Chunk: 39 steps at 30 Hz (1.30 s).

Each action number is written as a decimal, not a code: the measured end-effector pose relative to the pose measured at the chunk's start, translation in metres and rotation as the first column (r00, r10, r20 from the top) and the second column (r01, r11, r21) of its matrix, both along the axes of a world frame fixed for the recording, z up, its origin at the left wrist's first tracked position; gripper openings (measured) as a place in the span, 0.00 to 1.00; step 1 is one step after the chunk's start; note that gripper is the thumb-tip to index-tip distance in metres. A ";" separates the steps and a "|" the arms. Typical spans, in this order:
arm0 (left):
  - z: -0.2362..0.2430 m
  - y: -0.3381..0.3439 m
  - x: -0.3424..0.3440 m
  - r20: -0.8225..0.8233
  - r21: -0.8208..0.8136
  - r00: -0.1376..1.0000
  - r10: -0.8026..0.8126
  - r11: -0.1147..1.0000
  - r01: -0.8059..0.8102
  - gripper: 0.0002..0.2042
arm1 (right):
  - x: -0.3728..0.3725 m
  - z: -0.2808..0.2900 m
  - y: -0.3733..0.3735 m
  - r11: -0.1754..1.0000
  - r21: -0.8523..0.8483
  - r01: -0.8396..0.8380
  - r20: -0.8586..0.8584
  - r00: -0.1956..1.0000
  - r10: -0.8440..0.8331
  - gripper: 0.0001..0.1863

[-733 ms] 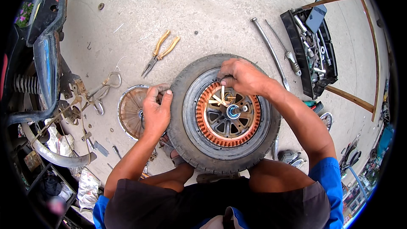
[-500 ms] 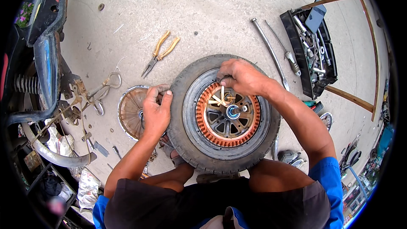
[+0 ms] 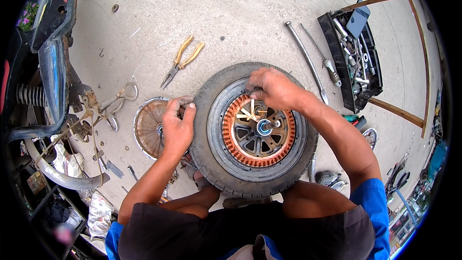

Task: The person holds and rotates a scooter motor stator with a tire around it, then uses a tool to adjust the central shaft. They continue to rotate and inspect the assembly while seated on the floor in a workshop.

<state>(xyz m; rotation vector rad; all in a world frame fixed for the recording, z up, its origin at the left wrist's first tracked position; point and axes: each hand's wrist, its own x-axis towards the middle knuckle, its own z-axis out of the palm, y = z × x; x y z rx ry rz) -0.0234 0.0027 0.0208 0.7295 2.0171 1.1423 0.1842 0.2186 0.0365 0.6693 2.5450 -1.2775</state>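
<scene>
A hub motor wheel (image 3: 255, 183) with a black tire lies flat in front of me, between my knees. Inside its grey rim is a ring of copper windings (image 3: 231, 147) around a spoked dark centre with a shaft. Pale wire ties (image 3: 250, 114) stick up from the windings. At the tire's left edge, my left hand (image 3: 179, 120) grips with curled fingers and the thumb against the rubber. Over the far side of the rim, my right hand (image 3: 274, 86) is closed in a pinch at the windings; a dark bit shows between its fingers, too small to name.
Yellow-handled pliers (image 3: 182, 60) lie beyond the wheel. A pry bar (image 3: 308, 62) and a screwdriver (image 3: 329, 67) are right of them, beside a black tool tray (image 3: 346, 98) with a phone on it. Left are a round motor cover (image 3: 144, 125) and a vehicle frame (image 3: 53, 77).
My right hand's fingers have shifted slightly at the windings, and a dark bit now shows between them. My left hand and the wheel stay almost still.
</scene>
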 end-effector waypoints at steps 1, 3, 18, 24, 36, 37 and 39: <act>0.001 0.000 0.000 0.003 -0.003 1.000 0.004 1.000 -0.004 0.09 | 0.000 0.000 0.000 1.000 0.004 -0.003 -0.002 1.000 0.003 0.11; 0.000 0.000 0.001 0.012 -0.010 1.000 0.009 1.000 -0.009 0.09 | 0.001 0.000 0.000 1.000 0.012 -0.008 -0.002 1.000 0.008 0.11; 0.000 0.000 0.001 -0.017 0.003 1.000 -0.013 1.000 0.013 0.09 | -0.005 0.011 0.000 0.841 -0.425 0.335 -0.105 0.905 -0.413 0.10; -0.001 0.000 0.000 -0.013 -0.005 1.000 -0.006 1.000 0.006 0.09 | 0.005 0.007 0.002 1.000 0.000 0.028 -0.045 0.999 -0.028 0.10; -0.001 0.000 0.001 -0.011 0.001 1.000 -0.007 1.000 0.007 0.09 | 0.002 0.001 -0.002 0.999 0.010 0.039 -0.076 0.996 -0.039 0.10; -0.002 -0.001 0.001 -0.011 0.000 1.000 -0.007 1.000 0.007 0.09 | 0.002 0.000 -0.003 0.999 0.012 0.039 -0.085 0.996 -0.038 0.10; -0.002 -0.001 0.001 -0.010 0.000 1.000 -0.008 1.000 0.008 0.09 | 0.002 0.000 -0.003 0.999 0.018 0.041 -0.101 0.994 -0.039 0.10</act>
